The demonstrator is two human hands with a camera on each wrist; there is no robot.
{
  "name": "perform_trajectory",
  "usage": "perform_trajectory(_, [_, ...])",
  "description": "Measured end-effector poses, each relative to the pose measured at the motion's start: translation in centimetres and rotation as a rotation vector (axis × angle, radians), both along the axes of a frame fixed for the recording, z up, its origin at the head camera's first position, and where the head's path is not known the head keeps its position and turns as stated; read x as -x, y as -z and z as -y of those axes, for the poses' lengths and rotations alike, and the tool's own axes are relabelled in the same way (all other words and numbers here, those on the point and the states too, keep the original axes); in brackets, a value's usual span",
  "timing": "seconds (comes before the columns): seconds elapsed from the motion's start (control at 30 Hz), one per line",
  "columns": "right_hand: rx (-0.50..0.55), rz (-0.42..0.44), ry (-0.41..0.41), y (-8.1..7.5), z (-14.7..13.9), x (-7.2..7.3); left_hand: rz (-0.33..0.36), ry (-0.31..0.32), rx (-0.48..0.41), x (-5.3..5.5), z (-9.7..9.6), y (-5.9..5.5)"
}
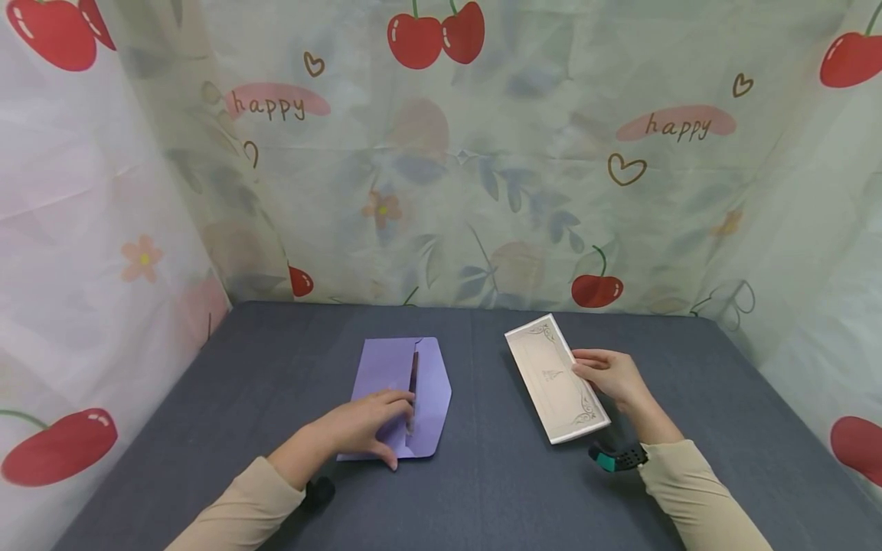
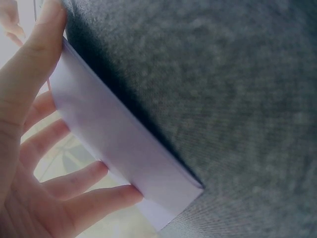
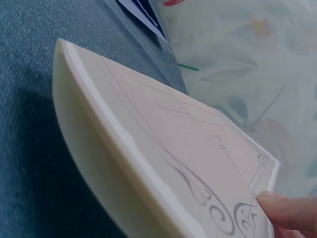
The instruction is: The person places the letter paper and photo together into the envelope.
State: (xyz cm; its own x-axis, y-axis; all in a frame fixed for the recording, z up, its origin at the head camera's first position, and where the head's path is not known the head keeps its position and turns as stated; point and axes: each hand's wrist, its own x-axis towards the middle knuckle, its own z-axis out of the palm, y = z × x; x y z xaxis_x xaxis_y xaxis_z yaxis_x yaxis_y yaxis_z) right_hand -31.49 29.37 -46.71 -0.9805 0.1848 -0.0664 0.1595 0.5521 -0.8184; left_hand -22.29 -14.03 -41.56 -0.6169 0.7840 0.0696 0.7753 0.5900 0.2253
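pale cloth [image 1: 455,207] printed with cherries, leaves, hearts and the word "happy" hangs behind and along both sides of a dark grey-blue table [image 1: 475,505]. on the table, left of the middle, lies a purple envelope [image 1: 386,363], its pointed flap [image 1: 436,413] laid out to the right and a dark strip showing in the slit beside it. the left hand [image 1: 361,422] rests on this envelope with fingers and thumb spread wide: the thumb is at the near edge, the fingertips reach the slit, and the left wrist view shows the fingers set well apart from one another. to the right, well apart from the envelope, the right hand [image 1: 613,375] pinches a cream card [image 1: 544,375] by its right edge, thumb on top. the card is tilted, with scrollwork in two opposite corners and a small emblem in the middle; in the right wrist view its layers part along one short end. both arms wear beige sleeves [image 1: 703,490], and a black strap [image 1: 627,458] with a teal part sits by the right wrist.
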Motion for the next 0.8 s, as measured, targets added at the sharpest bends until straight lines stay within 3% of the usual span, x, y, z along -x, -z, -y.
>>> perform_trajectory(0.8, [0.036,-0.006,-0.052,0.7,3.0,0.5,0.020,-0.003,0.003,0.1,0.0,0.2])
